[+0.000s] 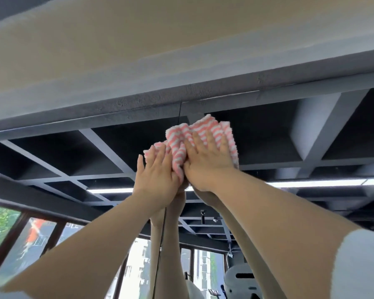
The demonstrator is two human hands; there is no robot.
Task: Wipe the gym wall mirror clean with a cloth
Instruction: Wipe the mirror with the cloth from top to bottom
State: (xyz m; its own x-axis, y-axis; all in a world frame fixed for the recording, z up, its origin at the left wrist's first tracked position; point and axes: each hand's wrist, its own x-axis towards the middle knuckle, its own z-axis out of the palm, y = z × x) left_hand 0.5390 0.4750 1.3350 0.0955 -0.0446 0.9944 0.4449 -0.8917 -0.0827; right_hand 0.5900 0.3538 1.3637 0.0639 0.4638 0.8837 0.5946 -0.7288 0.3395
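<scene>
Both hands flat, fingers straight, pressing pink-striped cloth (200,139) vs mirror (268,137) near top edge: left hand (157,175), right hand (207,160). Cloth soft, light, bunches easily; prob best spread flat under palms, w/ even pressure. Glass likely slick, fragile.

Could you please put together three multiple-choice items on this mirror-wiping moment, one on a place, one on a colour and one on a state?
1. Where on the mirror is the cloth pressed?
A. near its top edge
B. near the floor
C. at its far left end

2. What colours are the cloth's stripes?
A. blue and yellow
B. pink and white
C. green and black

3. How do the hands lie on the cloth?
A. both flat, fingers straight
B. both balled into fists
C. only one touches it

Answers: 1 A, the cloth sits just under the grey beam. 2 B, its stripes show plainly. 3 A, left hand and right hand press with straight fingers.
</scene>
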